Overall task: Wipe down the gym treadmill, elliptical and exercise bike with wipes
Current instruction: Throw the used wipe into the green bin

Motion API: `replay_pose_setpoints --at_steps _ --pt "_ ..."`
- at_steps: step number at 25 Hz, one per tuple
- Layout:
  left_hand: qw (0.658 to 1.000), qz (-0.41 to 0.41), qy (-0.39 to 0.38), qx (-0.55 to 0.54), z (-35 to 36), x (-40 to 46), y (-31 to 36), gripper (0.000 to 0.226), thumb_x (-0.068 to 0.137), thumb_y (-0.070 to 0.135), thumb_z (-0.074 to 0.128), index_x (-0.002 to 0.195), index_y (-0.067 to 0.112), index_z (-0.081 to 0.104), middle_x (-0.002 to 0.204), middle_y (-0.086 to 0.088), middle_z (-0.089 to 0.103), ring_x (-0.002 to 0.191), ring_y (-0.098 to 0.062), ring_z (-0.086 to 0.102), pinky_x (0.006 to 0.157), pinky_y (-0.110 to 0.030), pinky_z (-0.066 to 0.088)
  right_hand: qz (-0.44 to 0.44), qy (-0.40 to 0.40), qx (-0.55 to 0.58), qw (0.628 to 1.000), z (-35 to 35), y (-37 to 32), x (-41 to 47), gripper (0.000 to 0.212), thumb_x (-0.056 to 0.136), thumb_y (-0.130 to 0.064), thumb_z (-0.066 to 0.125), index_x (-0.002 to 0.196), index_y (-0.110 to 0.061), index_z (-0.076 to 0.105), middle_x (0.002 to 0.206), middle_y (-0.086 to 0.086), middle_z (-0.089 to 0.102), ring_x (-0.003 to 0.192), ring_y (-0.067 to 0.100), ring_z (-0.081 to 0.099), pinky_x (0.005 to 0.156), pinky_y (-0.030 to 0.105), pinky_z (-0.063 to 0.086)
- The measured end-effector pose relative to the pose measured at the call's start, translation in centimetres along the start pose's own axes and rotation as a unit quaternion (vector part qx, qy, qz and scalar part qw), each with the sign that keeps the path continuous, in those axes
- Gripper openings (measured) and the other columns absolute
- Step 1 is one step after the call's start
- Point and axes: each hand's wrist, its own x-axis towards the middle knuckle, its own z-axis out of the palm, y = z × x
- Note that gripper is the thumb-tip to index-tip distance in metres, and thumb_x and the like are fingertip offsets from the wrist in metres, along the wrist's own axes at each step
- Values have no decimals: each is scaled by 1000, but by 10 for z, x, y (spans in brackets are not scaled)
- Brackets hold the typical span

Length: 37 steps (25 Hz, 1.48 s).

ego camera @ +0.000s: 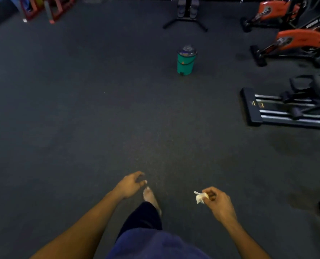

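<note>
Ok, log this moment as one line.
right hand: grips crumpled wipe | left hand: empty, loose | green bin: ahead on floor | bikes: right

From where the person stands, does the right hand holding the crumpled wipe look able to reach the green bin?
Probably not. The right hand grips the wipe close to the body, while the green bin stands well ahead across open floor. Nothing blocks the way; walking closer should do it.

A bin (186, 60) is standing on the floor (80, 118) at upper centre; exercise bikes (297, 42) and an elliptical (286, 109) are lining the frame's right edge.
</note>
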Motion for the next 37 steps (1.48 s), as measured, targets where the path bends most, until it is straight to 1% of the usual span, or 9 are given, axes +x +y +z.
replay_pose_setpoints --at_steps 7,11,15,18,21,24,30,34,37 --pt "997 -62 -8 -45 -100 174 60 44 99 34 64 139 16 56 137 -5 60 122 -19 59 103 -31 45 -21 -63 -37 997 -53 -105 212 18 80 -18 77 86 -33 70 80 -15 71 70 -4 65 62 22 53" --pt "999 -50 -13 -6 -188 289 143 44 100 37 62 139 18 56 139 -4 59 127 -21 56 100 -28 43 -41 -18 -10 999 -113 -168 337 14 82 -19 77 92 -28 72 80 -15 70 70 -4 64 62 18 50" --pt "1000 1 -11 15 -251 404 245 40 101 40 60 136 19 57 130 1 59 125 -20 57 96 -27 42 11 14 37 999 -157 -174 449 15 81 -9 77 87 -23 72 78 -11 72 70 0 66 61 14 50" --pt "999 2 -26 43 -271 490 298 46 99 44 61 138 19 57 138 -2 60 125 -18 57 103 -32 45 46 13 48 998 -189 -168 540 20 81 -12 79 80 -28 68 76 -11 72 69 2 66 59 12 48" --pt "991 -7 -60 116 -297 573 357 61 98 53 58 145 13 52 150 -8 53 134 -21 53 113 -33 40 58 23 49 997 -234 -178 630 27 78 -11 78 74 -35 65 69 -14 71 65 -6 64 66 25 54" --pt "992 23 -52 116 -341 634 444 59 102 49 54 151 17 44 156 -4 45 142 -22 45 115 -30 33 30 8 16 999 -285 -215 717 23 76 -14 74 72 -34 66 68 -17 71 65 -3 66 67 33 57" --pt "998 70 -6 -3 -413 777 567 42 102 38 58 140 20 54 137 -3 59 124 -21 57 96 -31 46 -28 -12 -29 999 -359 -316 921 23 77 -13 76 74 -33 66 70 -14 72 67 -3 67 65 27 55" --pt "997 70 4 -21 -471 877 618 43 102 37 59 140 17 55 138 -5 60 123 -21 57 98 -29 44 -30 -27 -32 999 -387 -379 1037 17 80 -12 76 84 -27 69 72 -16 70 64 -10 63 60 16 49" --pt "999 51 1 -19 -525 938 648 43 102 36 60 138 14 55 137 -7 62 117 -18 59 95 -25 43 -23 -39 -42 998 -410 -416 1112 16 80 -14 75 83 -29 69 73 -12 72 66 -6 65 64 23 52"
